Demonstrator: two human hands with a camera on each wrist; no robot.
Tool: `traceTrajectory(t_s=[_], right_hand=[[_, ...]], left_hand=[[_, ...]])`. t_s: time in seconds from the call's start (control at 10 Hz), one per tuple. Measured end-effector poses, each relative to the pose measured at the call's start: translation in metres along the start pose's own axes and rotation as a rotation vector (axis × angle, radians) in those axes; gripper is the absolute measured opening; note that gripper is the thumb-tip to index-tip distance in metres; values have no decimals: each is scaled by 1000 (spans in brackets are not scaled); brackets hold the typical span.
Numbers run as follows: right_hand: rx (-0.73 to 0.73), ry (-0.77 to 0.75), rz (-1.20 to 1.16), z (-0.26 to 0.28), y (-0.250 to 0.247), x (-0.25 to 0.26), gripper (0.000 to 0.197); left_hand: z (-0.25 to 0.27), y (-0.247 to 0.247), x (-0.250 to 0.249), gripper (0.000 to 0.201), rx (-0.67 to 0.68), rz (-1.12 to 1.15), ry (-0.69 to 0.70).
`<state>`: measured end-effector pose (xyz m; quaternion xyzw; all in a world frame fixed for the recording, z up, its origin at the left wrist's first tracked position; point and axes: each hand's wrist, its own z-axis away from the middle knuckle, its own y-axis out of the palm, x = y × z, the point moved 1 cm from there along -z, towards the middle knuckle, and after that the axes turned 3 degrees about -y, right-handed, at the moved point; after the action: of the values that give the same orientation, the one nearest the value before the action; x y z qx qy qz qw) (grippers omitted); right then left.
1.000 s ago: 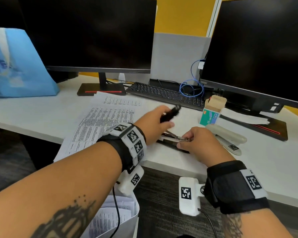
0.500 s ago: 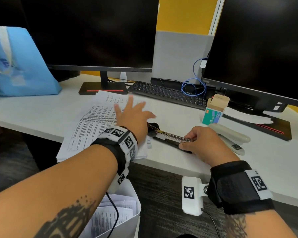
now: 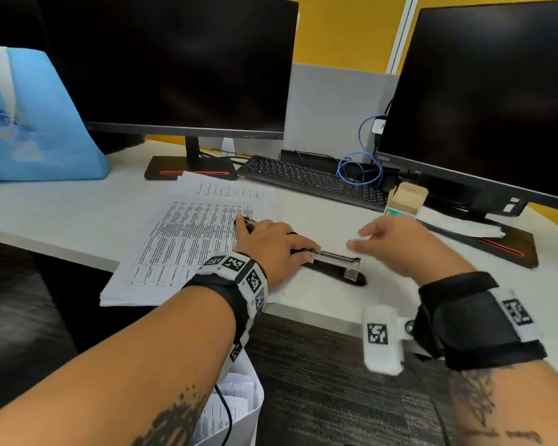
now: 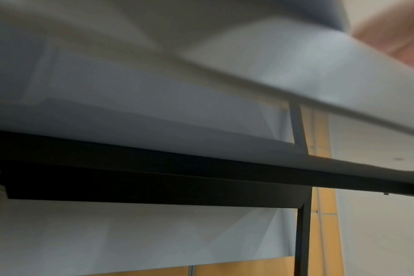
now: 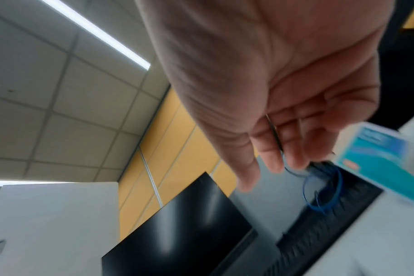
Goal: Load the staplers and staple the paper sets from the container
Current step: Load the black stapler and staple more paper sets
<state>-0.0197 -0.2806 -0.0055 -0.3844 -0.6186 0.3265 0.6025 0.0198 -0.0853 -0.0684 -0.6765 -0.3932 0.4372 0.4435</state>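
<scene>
A black stapler (image 3: 339, 267) lies swung open on the white desk (image 3: 62, 214), its metal magazine bare and its top arm folded back onto the printed paper stack (image 3: 187, 246). My left hand (image 3: 274, 239) lies over its hinge end, fingers curled round it. My right hand (image 3: 390, 239) hovers just right of the stapler's front end, blurred, fingers spread and holding nothing. In the right wrist view that hand (image 5: 272, 149) shows an empty palm beside the teal staple box (image 5: 378, 164). The staple box (image 3: 403, 201) stands open behind it.
Two dark monitors (image 3: 174, 69) (image 3: 484, 101), a black keyboard (image 3: 313, 180) and a blue cable (image 3: 364, 169) line the back of the desk. A blue bag (image 3: 36, 123) stands far left. Below the desk edge, a white container (image 3: 239, 410) holds more papers.
My left hand came off the papers and settled on the stapler's hinge end. My right hand let go of the stapler's front end and lifted away to the right.
</scene>
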Motion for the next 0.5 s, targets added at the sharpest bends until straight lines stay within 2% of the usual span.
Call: traceTrajectory(t_s=[0.1,0.2,0.3,0.4,0.5], right_hand=[[-213,0,37,-18,-35,3,37],[-234,81,227,-57,-52,-2,31],[-127,130,363,-89,-46,-20,30],[-7,134,458,-100,-32,-36,35],[30,175,473,-112,-23,-50,40]], left_hand=[[1,2,0,34,-22,-50,-7],[1,5,1,38,-42,-97,-12],[1,6,1,39,-59,-138,-18],[0,8,2,40,-90,-146,-12],[0,10,2,40,-100,-137,-8]])
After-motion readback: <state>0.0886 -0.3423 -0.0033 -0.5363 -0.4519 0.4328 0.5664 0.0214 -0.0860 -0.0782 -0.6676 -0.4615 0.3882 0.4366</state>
